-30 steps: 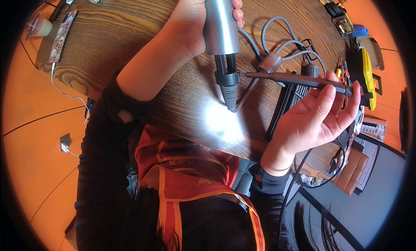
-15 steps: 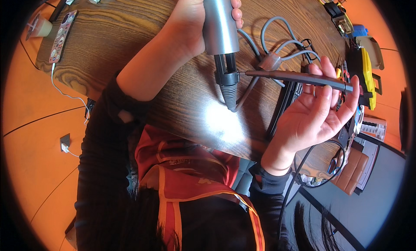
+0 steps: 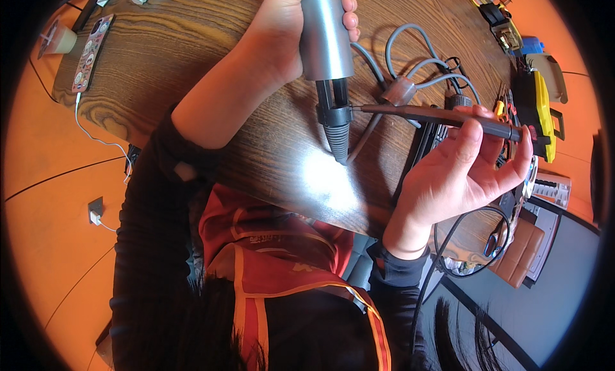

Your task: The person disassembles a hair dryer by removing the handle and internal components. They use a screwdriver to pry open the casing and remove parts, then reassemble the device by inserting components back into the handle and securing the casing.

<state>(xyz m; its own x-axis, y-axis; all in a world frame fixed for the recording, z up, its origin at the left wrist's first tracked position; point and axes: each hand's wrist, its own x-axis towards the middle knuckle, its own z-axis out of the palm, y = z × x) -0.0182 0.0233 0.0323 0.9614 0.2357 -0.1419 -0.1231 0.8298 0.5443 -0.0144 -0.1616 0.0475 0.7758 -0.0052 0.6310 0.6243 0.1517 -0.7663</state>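
Note:
A silver metal cylinder (image 3: 327, 41) hangs over the table in my left hand (image 3: 289, 34), whose fingers wrap round its far end. From its near end stick out black plastic struts, a black collar (image 3: 335, 116) and a ribbed cable sleeve (image 3: 337, 140). My right hand (image 3: 458, 169) holds a slim dark precision screwdriver (image 3: 442, 116) nearly level, thumb on the handle and one fingertip at its butt end. The screwdriver's thin tip meets the right side of the collar; whether it sits in a screw is too small to tell.
Grey cable (image 3: 416, 28) lies looped on the wooden table (image 3: 192, 25) behind the screwdriver. A bright light spot (image 3: 330, 182) falls near the front edge. At the right edge are a yellow-and-black case (image 3: 544, 108) and several tools. A patterned phone-like strip (image 3: 93, 54) with a white cord lies far left.
The fingers of my right hand have turned and curled down round the screwdriver handle, which they earlier stood above. The cylinder and my left hand have barely moved.

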